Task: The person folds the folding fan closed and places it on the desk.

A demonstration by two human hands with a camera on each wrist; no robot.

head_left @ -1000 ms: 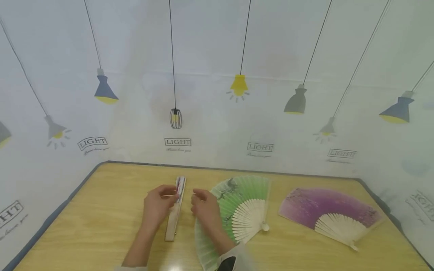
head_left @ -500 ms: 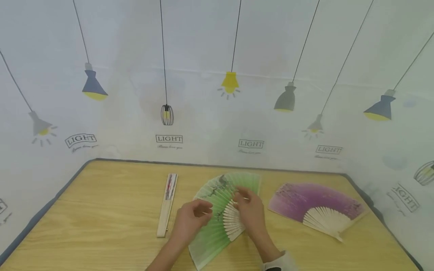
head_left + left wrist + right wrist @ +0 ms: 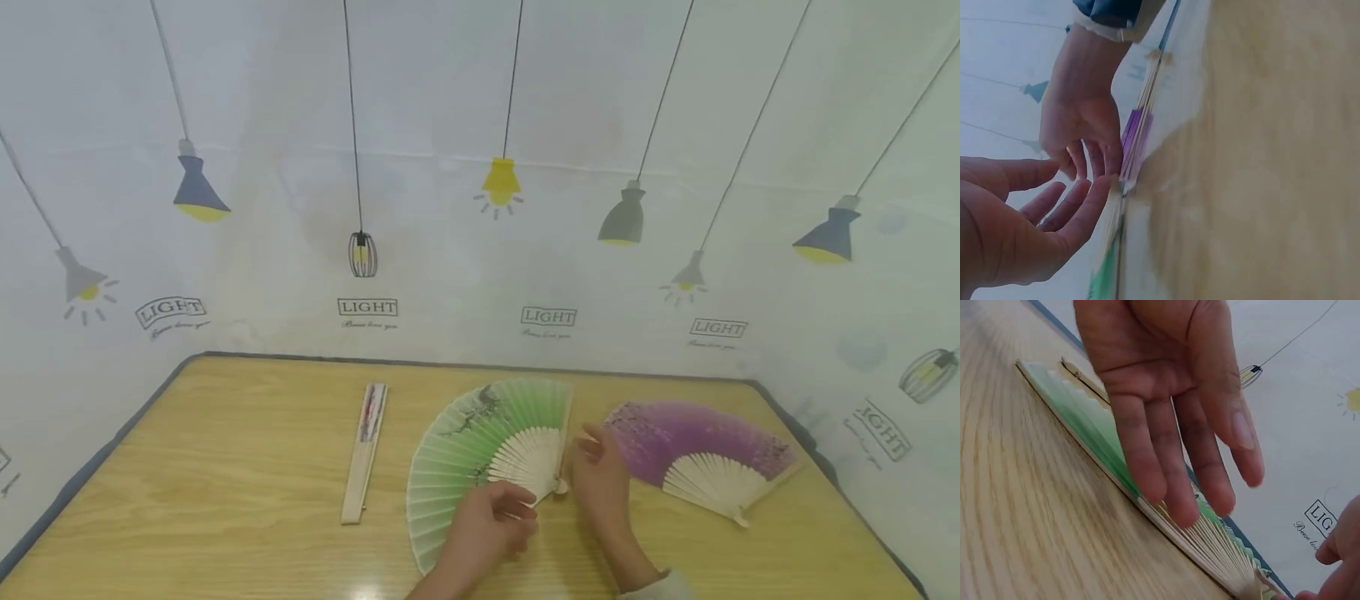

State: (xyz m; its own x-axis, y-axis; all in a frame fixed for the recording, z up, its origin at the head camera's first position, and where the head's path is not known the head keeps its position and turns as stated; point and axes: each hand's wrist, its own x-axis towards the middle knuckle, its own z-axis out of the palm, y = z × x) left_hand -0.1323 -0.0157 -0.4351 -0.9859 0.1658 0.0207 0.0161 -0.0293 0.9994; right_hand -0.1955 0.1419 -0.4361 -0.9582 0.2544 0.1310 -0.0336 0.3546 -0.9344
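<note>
A spread green folding fan [image 3: 442, 475] with pale ribs lies in the middle of the table. My left hand [image 3: 480, 525] is over its near edge, fingers loosely bent with nothing in them; whether it touches the fan is unclear. The right wrist view shows that left hand [image 3: 1166, 412] with its palm facing the camera, in front of the ribs. My right hand [image 3: 603, 487], also holding nothing, is between the green fan's rivet end and a spread purple folding fan [image 3: 686, 429]. In the left wrist view, the hands' fingertips [image 3: 1104, 181] appear close together.
A closed folding fan [image 3: 363, 454] with a printed white strip lies upright to the left on the wooden table [image 3: 225, 483]. A white wall sheet [image 3: 435, 250] with printed lamps rises behind the table's dark-edged back.
Both hands have moved right, from beside the closed fan and across the green fan. The view has shifted slightly right. No fan has visibly moved.
</note>
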